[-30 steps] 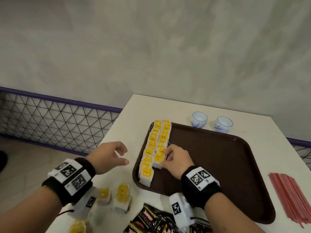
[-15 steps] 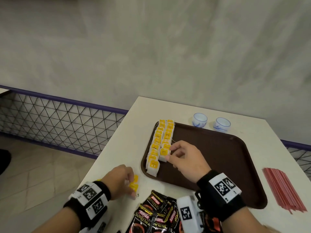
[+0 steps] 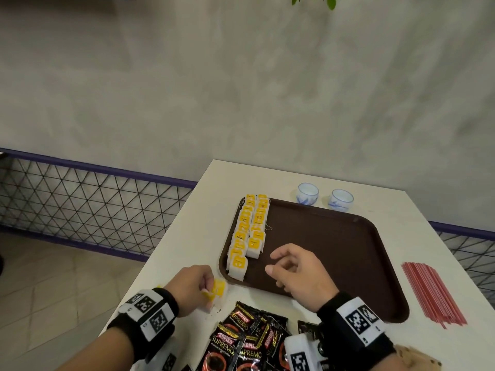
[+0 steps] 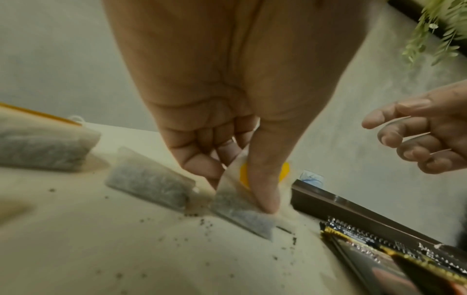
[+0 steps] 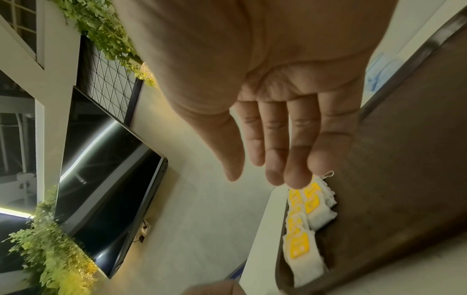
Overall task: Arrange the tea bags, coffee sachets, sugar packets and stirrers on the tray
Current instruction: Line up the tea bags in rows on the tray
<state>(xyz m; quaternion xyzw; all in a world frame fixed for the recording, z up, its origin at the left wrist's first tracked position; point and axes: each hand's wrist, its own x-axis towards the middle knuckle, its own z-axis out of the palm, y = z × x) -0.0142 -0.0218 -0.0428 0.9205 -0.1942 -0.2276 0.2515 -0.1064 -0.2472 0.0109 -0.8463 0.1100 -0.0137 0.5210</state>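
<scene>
Tea bags [image 3: 247,231] line the tray's [image 3: 334,253] left side. Stirrers [image 3: 431,293] lie right of it, cups [image 3: 308,193] behind, coffee sachets [image 3: 241,341] in front.

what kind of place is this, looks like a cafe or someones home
Hard to say for sure; probably a cafe corner or a home lounge. A white table stands against a plain grey wall, with a mesh railing, leafy plants and a wall-mounted screen nearby.

matt brown plastic tray [image 3: 334,236], porous paper tea bags [image 3: 247,231], glossy foil coffee sachets [image 3: 241,341], smooth white table [image 3: 203,223].
</scene>
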